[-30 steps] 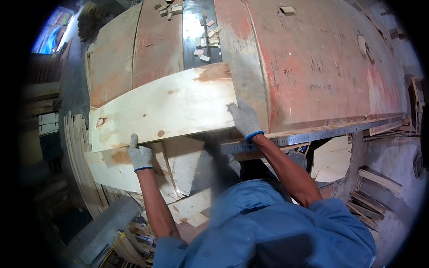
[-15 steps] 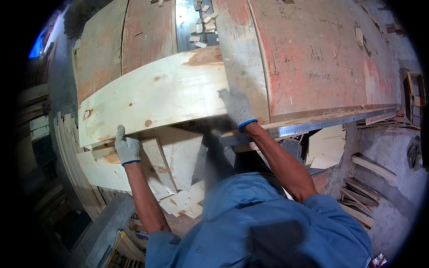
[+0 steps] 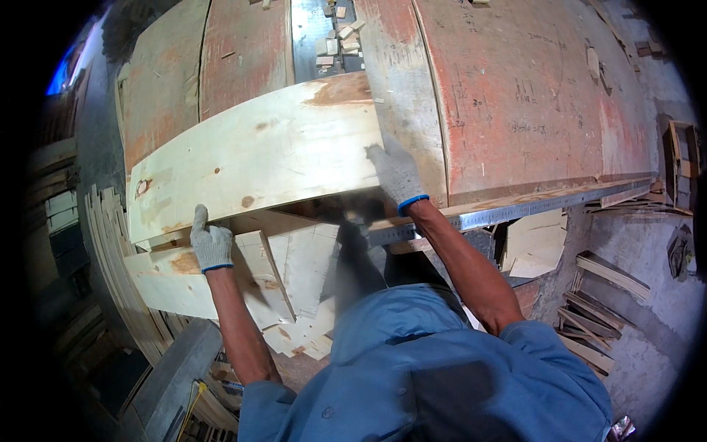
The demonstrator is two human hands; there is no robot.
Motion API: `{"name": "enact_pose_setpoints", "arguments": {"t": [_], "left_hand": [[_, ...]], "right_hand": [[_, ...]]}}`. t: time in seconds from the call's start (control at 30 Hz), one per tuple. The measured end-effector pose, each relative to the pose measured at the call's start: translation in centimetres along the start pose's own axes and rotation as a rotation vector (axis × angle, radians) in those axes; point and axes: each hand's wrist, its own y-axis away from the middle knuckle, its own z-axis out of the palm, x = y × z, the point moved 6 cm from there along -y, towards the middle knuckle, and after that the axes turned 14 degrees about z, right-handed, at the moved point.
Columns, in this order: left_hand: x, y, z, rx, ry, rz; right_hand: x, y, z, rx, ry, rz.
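A long pale plywood board (image 3: 258, 158) with brown knots and a worn brown patch lies across the near part of the worktable. My left hand (image 3: 212, 244), in a grey knitted glove with a blue cuff, grips its near edge toward the left, thumb on top and fingers partly hidden underneath. At the board's right end, my right hand (image 3: 396, 173), gloved alike, holds the edge with the thumb on top; its other fingers are partly hidden. Below the board, more cut plywood pieces (image 3: 302, 258) lean or lie near my legs.
The reddish, worn worktable (image 3: 515, 103) has pencil marks. Small wood offcuts (image 3: 326, 47) sit on a metal strip beyond the board. A long metal ruler-marked bar (image 3: 508, 211) runs along the near edge. Wood strips (image 3: 118, 258) stand at left; frames (image 3: 615, 274) lie at right.
The view has shifted slightly. Both hands keep their hold on the board, which has barely moved. Some of the small offcuts beyond it lie a little differently.
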Motion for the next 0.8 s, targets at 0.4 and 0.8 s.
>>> {"name": "enact_pose_setpoints", "arguments": {"t": [0.4, 0.8], "left_hand": [[0.5, -1.1, 0.1, -0.174, -0.25, 0.292], [-1.2, -5.3, -2.8, -0.165, -0.102, 0.059]], "right_hand": [[-1.2, -0.2, -0.4, 0.027, 0.012, 0.002], [-2.6, -0.3, -0.3, 0.014, 0.023, -0.018]]}}
